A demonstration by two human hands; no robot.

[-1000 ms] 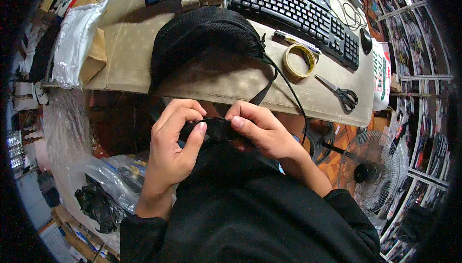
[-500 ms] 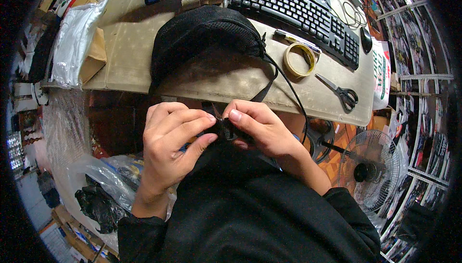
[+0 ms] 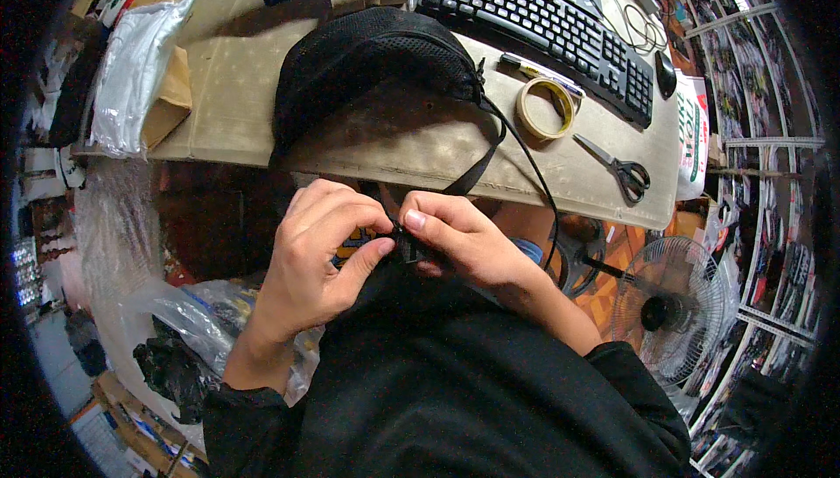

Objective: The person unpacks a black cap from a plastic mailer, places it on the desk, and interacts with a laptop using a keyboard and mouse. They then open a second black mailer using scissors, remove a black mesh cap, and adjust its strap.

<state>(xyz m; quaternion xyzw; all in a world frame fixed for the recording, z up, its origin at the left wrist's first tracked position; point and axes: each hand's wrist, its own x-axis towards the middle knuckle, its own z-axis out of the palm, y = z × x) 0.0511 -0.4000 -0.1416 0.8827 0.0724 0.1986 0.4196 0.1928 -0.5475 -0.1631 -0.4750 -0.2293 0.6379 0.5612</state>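
Observation:
In front of the table edge my two hands meet over a small black buckle-like piece (image 3: 409, 250), mostly covered by fingers. My right hand (image 3: 477, 237) is closed around it, thumb on top. The fingers of my left hand (image 3: 324, 246) are bent to a pinch at its upper left side, on what looks like thin black strap. A black mesh bag (image 3: 367, 53) lies on the table beyond the hands. From its right end a black strap (image 3: 479, 167) runs down over the table edge towards my right hand, where it passes out of sight.
On the table are a tape roll (image 3: 546, 108), scissors (image 3: 619, 167), a marker (image 3: 541, 73), a keyboard (image 3: 542, 31), a mouse (image 3: 665, 73) and a plastic-wrapped parcel (image 3: 140, 75). A fan (image 3: 669, 307) stands at right, plastic bags (image 3: 188, 338) at lower left, loaded shelves (image 3: 761, 128) far right.
My left hand has shifted slightly to the right and its fingertips have come closer to my right thumb. The right hand stays nearly in place, and the strap lies a little lower.

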